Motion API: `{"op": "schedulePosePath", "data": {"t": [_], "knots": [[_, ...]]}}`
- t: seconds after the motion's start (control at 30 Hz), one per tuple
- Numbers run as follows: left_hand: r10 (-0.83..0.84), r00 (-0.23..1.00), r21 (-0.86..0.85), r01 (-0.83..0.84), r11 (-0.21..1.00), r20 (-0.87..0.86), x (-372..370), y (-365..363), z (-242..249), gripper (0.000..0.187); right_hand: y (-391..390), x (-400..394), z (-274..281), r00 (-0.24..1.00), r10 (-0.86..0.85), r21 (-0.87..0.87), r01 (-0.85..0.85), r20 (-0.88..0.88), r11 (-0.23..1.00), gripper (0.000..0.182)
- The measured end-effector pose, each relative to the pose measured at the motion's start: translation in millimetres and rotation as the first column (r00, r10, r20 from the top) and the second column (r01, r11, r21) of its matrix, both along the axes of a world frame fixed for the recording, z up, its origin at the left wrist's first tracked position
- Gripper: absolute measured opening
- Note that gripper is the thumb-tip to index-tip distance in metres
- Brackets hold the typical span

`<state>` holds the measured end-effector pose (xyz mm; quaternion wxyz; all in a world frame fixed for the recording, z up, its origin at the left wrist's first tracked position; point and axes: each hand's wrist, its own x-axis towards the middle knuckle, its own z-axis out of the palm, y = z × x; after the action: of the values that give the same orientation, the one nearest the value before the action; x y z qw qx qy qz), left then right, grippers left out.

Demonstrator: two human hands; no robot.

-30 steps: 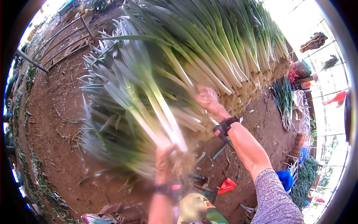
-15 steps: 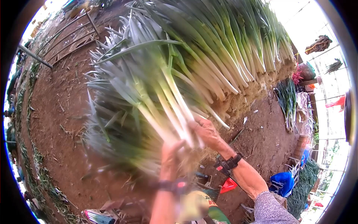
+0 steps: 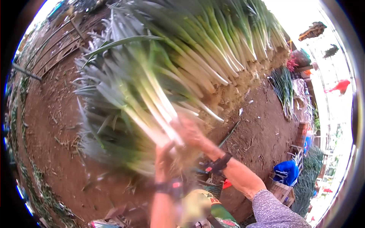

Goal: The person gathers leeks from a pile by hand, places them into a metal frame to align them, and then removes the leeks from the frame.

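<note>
Several leeks (image 3: 148, 108) lie slanting in front of me, white stems toward me and green leaves pointing up and left. My left hand (image 3: 164, 157) is closed around their lower white ends, with the roots partly hidden below it. Over the same stems, on their right side, my right hand (image 3: 188, 132) is closed too, its fingers smeared by motion. Under and behind this bunch spreads a large pile of leeks (image 3: 213, 57), laid side by side with roots toward me.
Brown soil floor (image 3: 53, 125) stretches left, littered with leaf scraps. At right lie a smaller green bundle (image 3: 283, 91), a blue bag (image 3: 286, 173) on a crate (image 3: 280, 191), and a long heap of green stalks (image 3: 310, 178). A metal frame (image 3: 57, 49) stands at upper left.
The view has shifted, so the pile and floor sit farther left. My right hand has stayed on the stems beside my left, and both still grip the bunch.
</note>
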<state>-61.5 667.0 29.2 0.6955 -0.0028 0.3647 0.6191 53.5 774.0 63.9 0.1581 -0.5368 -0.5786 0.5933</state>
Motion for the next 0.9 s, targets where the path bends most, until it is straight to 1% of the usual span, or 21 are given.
{"op": "schedulePosePath", "data": {"t": [0.03,0.1,0.13,0.17,0.2,0.23,0.33,0.37,0.4,0.43,0.47,0.5,0.53,0.57,0.6,0.67,0.7,0.77,0.8,0.83,0.9], "knots": [[-0.002,0.999,-0.001,0.002,1.000,-0.033,0,-5,-10,0.074,-4,-4,-3,0.999,0.025,0.086,-0.023,-0.023,0.996,0.047],[0.028,0.998,-0.030,-0.029,0.999,-0.051,-4,-14,3,0.065,-13,-12,-6,0.995,0.075,0.262,-0.057,-0.058,0.963,0.057],[0.035,0.997,-0.040,-0.038,0.998,-0.073,-11,-20,3,0.061,-17,-15,-4,0.990,0.069,0.217,-0.041,-0.125,0.975,0.064],[0.027,0.996,-0.065,-0.033,0.997,-0.086,-23,-31,-19,0.049,-26,-23,-8,0.995,0.063,0.278,-0.038,-0.080,0.960,0.071],[0.004,0.992,-0.035,-0.009,0.999,-0.130,-31,-37,-23,0.042,-33,-29,-11,0.998,0.055,0.337,-0.040,-0.035,0.941,0.078],[-0.016,0.985,-0.007,0.015,1.000,-0.174,-40,-43,-27,0.036,-33,-29,-16,0.985,0.110,0.275,-0.070,-0.132,0.959,0.088],[0.015,0.992,-0.123,-0.030,0.992,-0.125,-36,-39,0,0.029,-35,-26,-15,0.965,0.137,0.159,-0.103,-0.223,0.982,0.091],[0.020,0.999,-0.161,-0.026,0.987,-0.043,-37,-41,-6,0.028,-35,-23,-10,0.959,0.100,0.091,-0.079,-0.265,0.993,0.092],[0.030,0.999,-0.198,-0.022,0.980,0.039,-36,-38,-2,0.028,-32,-14,1,0.967,0.104,0.000,-0.107,-0.231,0.994,0.091],[0.080,0.992,-0.241,-0.054,0.969,0.101,-30,-35,1,0.030,-26,-1,15,0.974,0.114,-0.093,-0.134,-0.198,0.987,0.090],[0.074,0.994,-0.232,-0.055,0.971,0.075,-24,-30,13,0.031,-24,9,22,0.978,0.128,-0.188,-0.158,-0.164,0.969,0.089],[0.066,0.997,-0.223,-0.054,0.973,0.048,-20,-26,23,0.031,-28,13,5,0.964,0.031,-0.040,-0.044,-0.266,0.998,0.089],[0.056,0.998,-0.212,-0.050,0.976,0.021,-16,-23,28,0.032,-29,22,-10,0.975,0.004,-0.057,-0.017,-0.221,0.998,0.085],[0.091,0.996,-0.258,-0.093,0.962,-0.022,-14,-24,26,0.030,-23,29,-12,0.984,-0.024,-0.073,0.011,-0.175,0.997,0.081],[0.083,0.995,-0.235,-0.092,0.968,-0.051,-16,-26,20,0.029,-17,37,-13,0.990,-0.053,-0.088,0.041,-0.129,0.995,0.077],[0.070,0.992,-0.188,-0.089,0.978,-0.108,-22,-29,8,0.027,4,52,-12,0.990,-0.091,-0.031,0.088,-0.110,0.996,0.066],[0.074,0.991,-0.201,-0.095,0.975,-0.113,-22,-29,10,0.027,14,58,-12,0.989,-0.110,-0.004,0.110,-0.099,0.994,0.062],[0.081,0.990,-0.225,-0.106,0.969,-0.119,-20,-27,14,0.028,31,70,-27,0.970,-0.232,-0.016,0.231,-0.068,0.973,0.051],[0.060,0.991,-0.209,-0.084,0.974,-0.117,-22,-28,8,0.028,37,74,-32,0.956,-0.290,-0.019,0.289,-0.053,0.957,0.046],[0.041,0.992,-0.193,-0.063,0.979,-0.116,-27,-32,-4,0.029,39,79,-35,0.944,-0.321,0.000,0.322,-0.071,0.947,0.040],[0.029,0.992,-0.185,-0.052,0.981,-0.125,-31,-35,-9,0.030,44,86,-38,0.918,-0.380,0.034,0.386,-0.113,0.922,0.028]]}}
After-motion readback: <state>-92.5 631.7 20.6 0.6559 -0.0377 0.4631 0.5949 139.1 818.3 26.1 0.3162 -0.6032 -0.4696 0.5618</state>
